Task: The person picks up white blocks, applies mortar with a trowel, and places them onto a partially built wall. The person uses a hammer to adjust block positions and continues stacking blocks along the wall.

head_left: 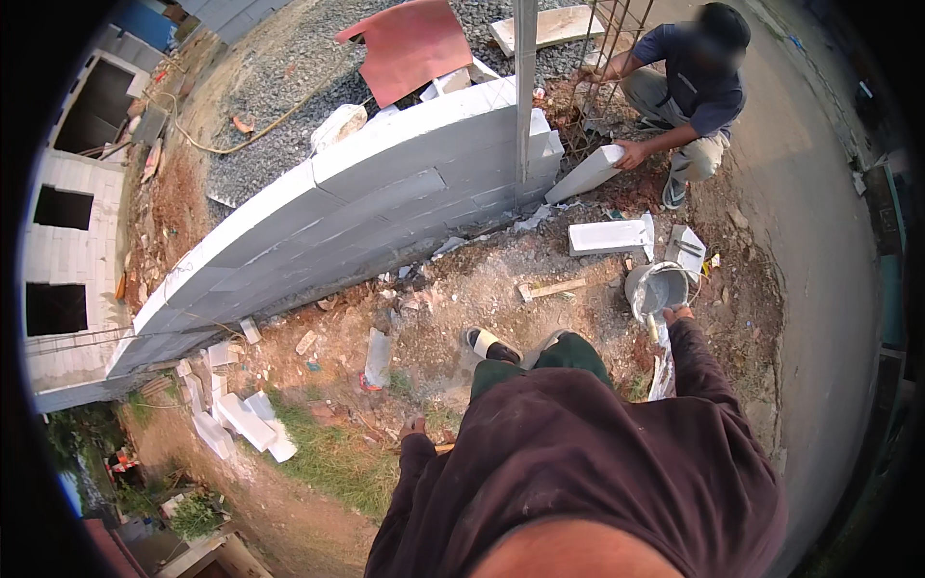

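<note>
The right hand (677, 314) grips a trowel handle (653, 328) at the rim of a round grey mortar bucket (659, 289); rough white blocks (607, 236) lie beyond. The left hand (414, 427) hangs low; its grip can't be told.

We stood on an outdoor building site: a half-built white block wall (385, 202), gravel (279, 87), loose blocks (607, 236) and a mortar bucket (658, 289) showed it.

Bucket (658, 289) right of block wall (385, 193)
</note>
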